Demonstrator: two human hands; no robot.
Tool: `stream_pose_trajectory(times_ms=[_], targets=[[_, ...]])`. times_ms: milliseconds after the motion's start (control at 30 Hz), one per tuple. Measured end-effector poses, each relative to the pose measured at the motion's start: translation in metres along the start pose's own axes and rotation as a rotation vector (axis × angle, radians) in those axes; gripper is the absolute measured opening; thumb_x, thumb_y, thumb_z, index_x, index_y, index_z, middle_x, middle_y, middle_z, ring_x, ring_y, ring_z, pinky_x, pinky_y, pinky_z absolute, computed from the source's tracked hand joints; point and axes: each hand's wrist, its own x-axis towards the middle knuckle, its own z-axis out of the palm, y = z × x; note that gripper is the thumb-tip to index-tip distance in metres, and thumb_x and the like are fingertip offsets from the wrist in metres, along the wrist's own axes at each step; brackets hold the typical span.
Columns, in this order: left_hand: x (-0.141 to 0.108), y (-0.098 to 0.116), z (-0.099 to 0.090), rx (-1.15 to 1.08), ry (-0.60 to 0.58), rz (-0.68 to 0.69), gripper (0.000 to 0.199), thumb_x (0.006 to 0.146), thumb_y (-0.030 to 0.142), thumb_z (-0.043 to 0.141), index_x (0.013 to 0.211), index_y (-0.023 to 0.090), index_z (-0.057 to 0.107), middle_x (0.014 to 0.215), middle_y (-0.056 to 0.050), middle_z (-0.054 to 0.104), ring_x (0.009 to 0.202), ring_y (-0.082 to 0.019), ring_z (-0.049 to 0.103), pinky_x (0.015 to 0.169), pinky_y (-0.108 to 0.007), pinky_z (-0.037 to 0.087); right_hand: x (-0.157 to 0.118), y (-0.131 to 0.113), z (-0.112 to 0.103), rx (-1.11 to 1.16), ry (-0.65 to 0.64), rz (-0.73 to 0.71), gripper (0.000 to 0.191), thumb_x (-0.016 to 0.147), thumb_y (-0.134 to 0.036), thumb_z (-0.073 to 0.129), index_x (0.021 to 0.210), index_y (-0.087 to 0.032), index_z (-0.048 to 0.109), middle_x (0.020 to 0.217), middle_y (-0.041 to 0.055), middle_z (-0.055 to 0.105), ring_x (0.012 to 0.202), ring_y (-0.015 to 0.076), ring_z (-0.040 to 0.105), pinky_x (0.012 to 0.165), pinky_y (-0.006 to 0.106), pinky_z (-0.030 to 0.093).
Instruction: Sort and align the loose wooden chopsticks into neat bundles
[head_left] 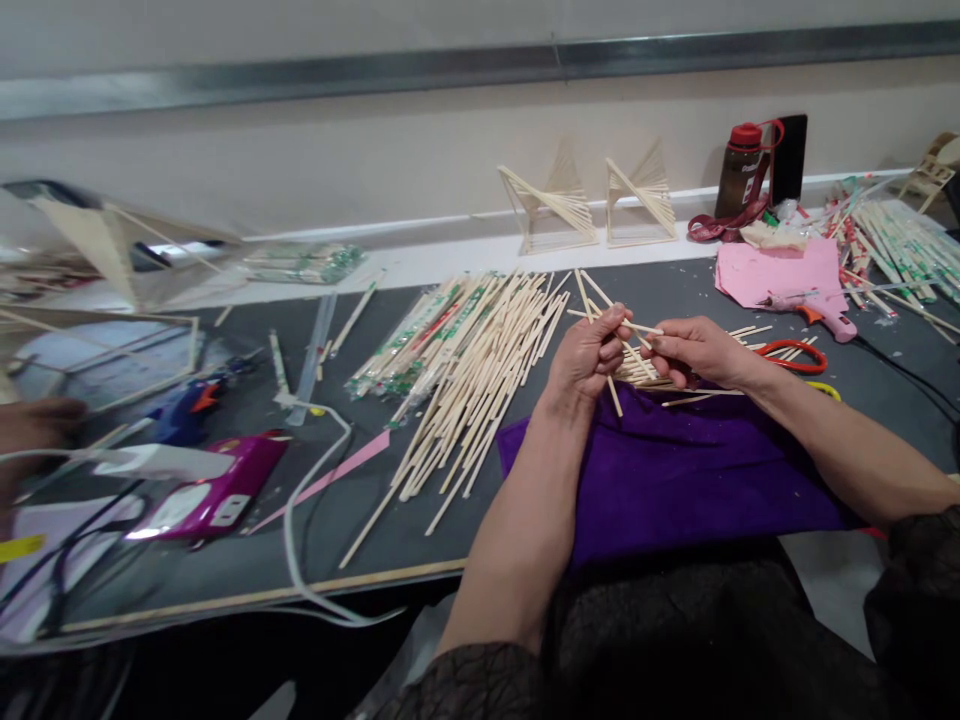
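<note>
Dark sleeves (pixel 472 685) sit nearest, below the grip, with purple cloth (pixel 675 480) just under it. The left hand (pixel 589 352) and right hand (pixel 694 350) both pinch crossed wooden sticks (pixel 643 329); left of the grip lies a loose stick pile (pixel 480 385), right of it a pink glue gun (pixel 814 307).

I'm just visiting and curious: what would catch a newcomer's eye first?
Probably the vivid purple cloth, right of centre; at its far edge, the left hand and right hand grip thin sticks. Left of the cloth, a heap of loose sticks fans across the dark table; behind, two twisted stick models stand before the wall.
</note>
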Motion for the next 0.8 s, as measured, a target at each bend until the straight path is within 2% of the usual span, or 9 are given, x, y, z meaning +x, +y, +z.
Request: stream_pose_trajectory(times_ms=[100, 233, 367, 533, 700, 800], targets=[[0.001, 0.0, -0.001, -0.005, -0.02, -0.013, 0.019, 0.083, 0.019, 0.063, 0.066, 0.011, 0.061, 0.045, 0.005, 0.052, 0.027, 0.003, 0.023, 0.027, -0.009, 0.014, -0.001, -0.001, -0.001, 0.086, -0.034, 0.005, 0.029, 0.087, -0.038, 0.058, 0.07, -0.014, 0.057, 0.047, -0.0036, 0.054, 0.037, 0.0043, 0.047, 0.036, 0.014, 0.035], [0.001, 0.0, -0.001, -0.021, -0.027, -0.008, 0.019, 0.083, 0.019, 0.062, 0.066, 0.011, 0.062, 0.045, 0.005, 0.052, 0.027, 0.003, 0.023, 0.027, -0.009, 0.014, 0.0, 0.001, -0.001, 0.208, -0.042, 0.003, 0.028, 0.081, -0.04, 0.065, 0.076, -0.013, 0.06, 0.059, -0.0011, 0.062, 0.039, 0.0047, 0.051, 0.034, 0.015, 0.036], [0.001, 0.0, -0.001, -0.031, -0.033, -0.009, 0.02, 0.084, 0.016, 0.059, 0.066, 0.01, 0.062, 0.045, 0.004, 0.053, 0.027, 0.003, 0.024, 0.027, -0.009, 0.014, 0.001, 0.004, -0.001, 0.243, -0.031, 0.021, 0.028, 0.08, -0.04, 0.067, 0.079, -0.013, 0.061, 0.061, -0.0007, 0.063, 0.042, 0.0048, 0.053, 0.035, 0.014, 0.038], [0.003, -0.001, -0.003, -0.005, -0.034, 0.002, 0.017, 0.079, 0.021, 0.067, 0.067, 0.01, 0.062, 0.045, 0.004, 0.053, 0.027, 0.003, 0.024, 0.027, -0.009, 0.014, 0.001, 0.003, 0.003, 0.186, 0.05, 0.061, 0.023, 0.082, -0.034, 0.064, 0.075, -0.014, 0.057, 0.057, -0.0032, 0.059, 0.038, 0.0034, 0.049, 0.033, 0.013, 0.034], [0.003, -0.003, -0.006, -0.051, -0.134, -0.006, 0.016, 0.079, 0.022, 0.067, 0.068, 0.01, 0.064, 0.044, 0.004, 0.053, 0.027, 0.003, 0.023, 0.028, -0.009, 0.013, 0.004, 0.002, 0.01, 0.202, 0.084, 0.09, 0.02, 0.078, -0.032, 0.062, 0.07, -0.015, 0.054, 0.053, -0.0049, 0.056, 0.035, 0.0032, 0.046, 0.031, 0.013, 0.03], [-0.001, -0.005, -0.005, -0.016, -0.183, -0.011, 0.017, 0.075, 0.025, 0.07, 0.068, 0.011, 0.065, 0.044, 0.004, 0.053, 0.027, 0.003, 0.024, 0.028, -0.011, 0.013, 0.006, 0.004, 0.007, 0.194, 0.171, 0.092, 0.014, 0.076, -0.028, 0.059, 0.071, -0.016, 0.055, 0.052, -0.0052, 0.055, 0.035, 0.004, 0.045, 0.031, 0.014, 0.03]])
